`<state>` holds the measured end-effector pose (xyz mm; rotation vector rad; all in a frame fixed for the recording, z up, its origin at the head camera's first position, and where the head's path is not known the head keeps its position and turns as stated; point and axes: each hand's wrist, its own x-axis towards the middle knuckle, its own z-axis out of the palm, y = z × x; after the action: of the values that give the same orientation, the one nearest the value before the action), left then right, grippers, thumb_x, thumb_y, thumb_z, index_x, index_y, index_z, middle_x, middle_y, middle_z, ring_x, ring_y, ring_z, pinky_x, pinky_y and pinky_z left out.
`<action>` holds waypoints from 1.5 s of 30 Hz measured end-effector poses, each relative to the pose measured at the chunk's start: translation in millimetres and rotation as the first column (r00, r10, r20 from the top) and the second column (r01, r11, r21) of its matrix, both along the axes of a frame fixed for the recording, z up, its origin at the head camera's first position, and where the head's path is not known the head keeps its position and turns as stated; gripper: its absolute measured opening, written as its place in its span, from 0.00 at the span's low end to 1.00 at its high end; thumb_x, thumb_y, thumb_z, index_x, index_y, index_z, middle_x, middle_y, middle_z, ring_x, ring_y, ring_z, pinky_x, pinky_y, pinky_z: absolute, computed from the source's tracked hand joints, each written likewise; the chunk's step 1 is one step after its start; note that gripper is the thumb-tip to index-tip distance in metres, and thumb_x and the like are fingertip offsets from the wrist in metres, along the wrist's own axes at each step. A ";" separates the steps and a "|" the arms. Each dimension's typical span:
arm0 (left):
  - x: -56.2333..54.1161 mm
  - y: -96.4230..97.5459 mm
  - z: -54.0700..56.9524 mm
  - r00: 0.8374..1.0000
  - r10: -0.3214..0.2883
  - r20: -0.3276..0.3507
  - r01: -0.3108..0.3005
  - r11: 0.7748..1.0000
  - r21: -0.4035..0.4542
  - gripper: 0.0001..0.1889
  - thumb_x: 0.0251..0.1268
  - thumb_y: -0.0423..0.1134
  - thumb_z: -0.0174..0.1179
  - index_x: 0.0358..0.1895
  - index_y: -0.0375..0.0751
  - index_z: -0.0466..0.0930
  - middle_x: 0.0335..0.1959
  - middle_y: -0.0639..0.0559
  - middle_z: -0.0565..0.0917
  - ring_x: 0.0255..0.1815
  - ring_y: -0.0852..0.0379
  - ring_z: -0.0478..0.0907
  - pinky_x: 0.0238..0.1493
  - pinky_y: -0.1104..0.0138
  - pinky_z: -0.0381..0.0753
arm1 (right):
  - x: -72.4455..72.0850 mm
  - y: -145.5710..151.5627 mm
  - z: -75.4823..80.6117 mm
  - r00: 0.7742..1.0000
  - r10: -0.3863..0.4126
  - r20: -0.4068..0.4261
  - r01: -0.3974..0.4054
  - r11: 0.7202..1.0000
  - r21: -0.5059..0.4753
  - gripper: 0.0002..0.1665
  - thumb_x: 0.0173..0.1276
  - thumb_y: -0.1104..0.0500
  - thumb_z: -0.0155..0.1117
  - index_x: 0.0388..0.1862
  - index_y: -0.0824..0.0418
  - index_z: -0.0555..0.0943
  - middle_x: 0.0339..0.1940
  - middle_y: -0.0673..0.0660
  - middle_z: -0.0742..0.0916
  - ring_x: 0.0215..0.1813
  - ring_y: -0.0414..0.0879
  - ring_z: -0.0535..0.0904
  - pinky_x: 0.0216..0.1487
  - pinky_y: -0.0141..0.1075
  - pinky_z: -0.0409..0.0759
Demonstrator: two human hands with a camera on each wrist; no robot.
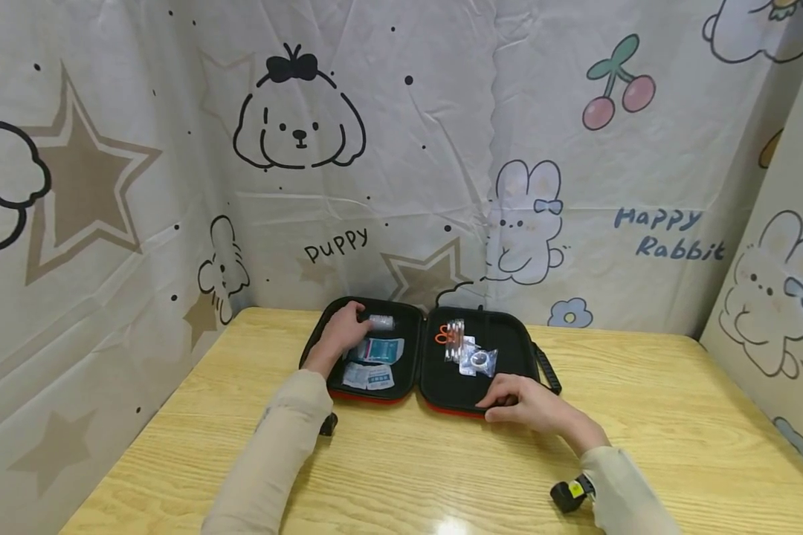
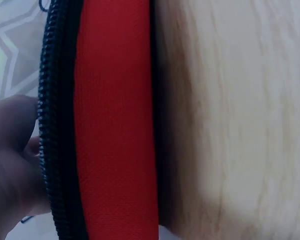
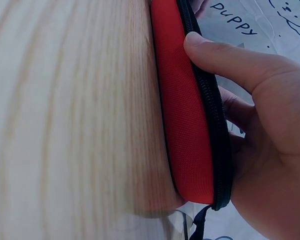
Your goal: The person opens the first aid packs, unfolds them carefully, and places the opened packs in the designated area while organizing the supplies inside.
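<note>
My right hand (image 1: 525, 401) pinches the case (image 1: 438, 383) by its near edge; my left hand (image 1: 343, 331) reaches beside the roll (image 1: 382, 322), grip unclear.

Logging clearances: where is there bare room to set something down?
Bare tabletop lies in front of the open case, between the sleeves, and right of its handle. Crowded: the case's left half, with packets and the left hand.

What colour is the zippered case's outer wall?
Red outer wall, clearest in the right wrist view.

place: screened-off nook | cartoon-print cloth walls (image 1: 401, 148) | wood-grain table (image 1: 408, 461)
</note>
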<state>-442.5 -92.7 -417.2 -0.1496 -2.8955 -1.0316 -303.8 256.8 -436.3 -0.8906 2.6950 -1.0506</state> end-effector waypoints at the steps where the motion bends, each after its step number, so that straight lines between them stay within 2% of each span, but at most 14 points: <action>1: 0.1 0.6 0.7 1.000 0.008 -0.026 -0.009 0.999 -0.032 0.24 0.71 0.46 0.56 0.66 0.38 0.71 0.63 0.38 0.76 0.61 0.41 0.73 0.66 0.48 0.70 | 0.1 -0.5 0.6 1.000 0.001 0.003 -0.001 1.000 0.000 0.10 0.66 0.49 0.69 0.44 0.47 0.89 0.42 0.47 0.85 0.45 0.44 0.77 0.46 0.32 0.76; 4: 2.3 3.7 2.9 0.994 -0.006 -0.105 -0.003 0.996 -0.085 0.21 0.71 0.44 0.55 0.62 0.39 0.75 0.61 0.39 0.76 0.60 0.41 0.73 0.64 0.48 0.71 | -0.3 -1.2 0.5 1.000 0.005 0.006 -0.005 1.000 0.000 0.10 0.66 0.49 0.69 0.44 0.47 0.89 0.42 0.48 0.85 0.45 0.43 0.77 0.46 0.31 0.77; 8: 10.4 13.6 4.3 0.986 -0.083 -0.147 0.075 0.995 -0.058 0.16 0.71 0.41 0.55 0.56 0.38 0.80 0.52 0.42 0.80 0.50 0.46 0.78 0.55 0.53 0.77 | -1.2 -1.9 -0.6 1.000 0.008 -0.005 -0.008 1.000 0.004 0.10 0.66 0.49 0.69 0.44 0.47 0.89 0.42 0.47 0.85 0.44 0.42 0.77 0.46 0.31 0.77; 12: 21.8 26.7 2.0 0.975 -0.182 -0.124 0.174 0.982 -0.069 0.12 0.72 0.42 0.57 0.51 0.40 0.81 0.43 0.46 0.82 0.40 0.53 0.78 0.46 0.58 0.80 | -1.4 -1.8 -1.9 1.000 0.005 -0.021 -0.005 1.000 0.016 0.09 0.66 0.48 0.69 0.43 0.46 0.89 0.41 0.46 0.85 0.44 0.42 0.77 0.46 0.32 0.77; 16: 31.0 37.5 0.4 0.954 -0.288 -0.087 0.281 0.956 -0.079 0.11 0.73 0.41 0.57 0.50 0.41 0.80 0.37 0.49 0.83 0.34 0.57 0.77 0.39 0.62 0.78 | -1.5 -1.3 -2.6 0.999 -0.002 -0.033 0.003 1.000 0.020 0.09 0.66 0.48 0.69 0.43 0.45 0.89 0.40 0.44 0.84 0.44 0.41 0.77 0.45 0.32 0.76; 18: 35.0 41.9 0.7 0.945 -0.320 -0.072 0.314 0.946 -0.075 0.11 0.73 0.41 0.57 0.50 0.41 0.80 0.36 0.50 0.83 0.32 0.58 0.77 0.37 0.64 0.77 | -2.1 -1.1 -3.0 0.999 -0.006 -0.034 0.006 1.000 0.019 0.08 0.66 0.48 0.70 0.43 0.44 0.89 0.40 0.44 0.84 0.44 0.41 0.77 0.45 0.32 0.75; 22: 43.0 48.6 1.8 0.936 -0.348 -0.058 0.342 0.936 -0.088 0.11 0.73 0.42 0.57 0.51 0.42 0.80 0.35 0.51 0.83 0.32 0.58 0.77 0.36 0.65 0.77 | -2.7 -1.4 -4.1 0.999 -0.005 -0.032 0.005 1.000 0.014 0.08 0.66 0.48 0.69 0.43 0.43 0.89 0.40 0.43 0.84 0.44 0.41 0.77 0.45 0.32 0.75; 26: 50.3 54.5 1.5 0.935 -0.351 -0.049 0.341 0.928 -0.152 0.12 0.72 0.45 0.58 0.52 0.45 0.80 0.35 0.52 0.84 0.32 0.59 0.78 0.36 0.64 0.78 | -2.7 -1.0 -4.0 1.000 -0.009 -0.025 0.009 1.000 0.014 0.08 0.66 0.48 0.69 0.43 0.43 0.89 0.40 0.42 0.84 0.44 0.41 0.77 0.45 0.32 0.75; 30: 56.0 58.8 -1.8 0.924 -0.381 -0.015 0.372 0.909 -0.188 0.15 0.72 0.47 0.58 0.56 0.47 0.79 0.35 0.53 0.84 0.31 0.60 0.78 0.36 0.64 0.77 | -2.6 -0.2 -4.2 1.000 -0.015 -0.019 0.015 1.000 0.023 0.08 0.66 0.48 0.69 0.43 0.41 0.89 0.40 0.42 0.84 0.44 0.39 0.76 0.45 0.32 0.75; 35: 59.3 59.5 -7.5 0.908 -0.419 0.013 0.414 0.891 -0.184 0.19 0.73 0.47 0.58 0.62 0.47 0.77 0.37 0.51 0.84 0.34 0.58 0.78 0.38 0.63 0.76 | -2.0 -0.6 -4.7 1.000 -0.013 -0.014 0.013 1.000 0.028 0.08 0.66 0.48 0.69 0.43 0.41 0.88 0.40 0.41 0.84 0.44 0.39 0.76 0.45 0.32 0.75; 40: 60.1 61.6 -7.7 0.913 -0.406 0.042 0.406 0.895 -0.183 0.20 0.73 0.48 0.57 0.64 0.50 0.76 0.50 0.48 0.85 0.45 0.53 0.81 0.50 0.57 0.78 | -1.6 -0.5 -3.7 1.000 -0.013 -0.027 0.014 1.000 0.027 0.08 0.65 0.48 0.70 0.43 0.43 0.89 0.40 0.42 0.84 0.44 0.41 0.77 0.45 0.32 0.75; 43: 61.2 63.6 -5.6 0.917 -0.393 0.070 0.399 0.895 -0.200 0.21 0.74 0.48 0.55 0.67 0.52 0.75 0.60 0.47 0.82 0.57 0.49 0.80 0.60 0.53 0.76 | -2.1 -0.8 -3.9 0.999 -0.021 -0.028 0.022 0.999 0.029 0.08 0.65 0.48 0.70 0.43 0.43 0.89 0.40 0.42 0.84 0.44 0.42 0.77 0.45 0.32 0.76; 45: 61.0 64.4 -5.6 0.912 -0.401 0.088 0.410 0.889 -0.202 0.22 0.75 0.48 0.54 0.68 0.51 0.73 0.64 0.46 0.79 0.61 0.47 0.78 0.64 0.52 0.74 | -2.1 -0.6 -4.8 0.999 -0.017 -0.031 0.017 1.000 0.025 0.09 0.66 0.48 0.70 0.43 0.44 0.89 0.40 0.43 0.84 0.43 0.41 0.77 0.45 0.31 0.76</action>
<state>-381.5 -28.3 -422.8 -0.7849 -3.0839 -0.7568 -305.8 256.1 -441.1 -0.8886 2.7397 -1.0121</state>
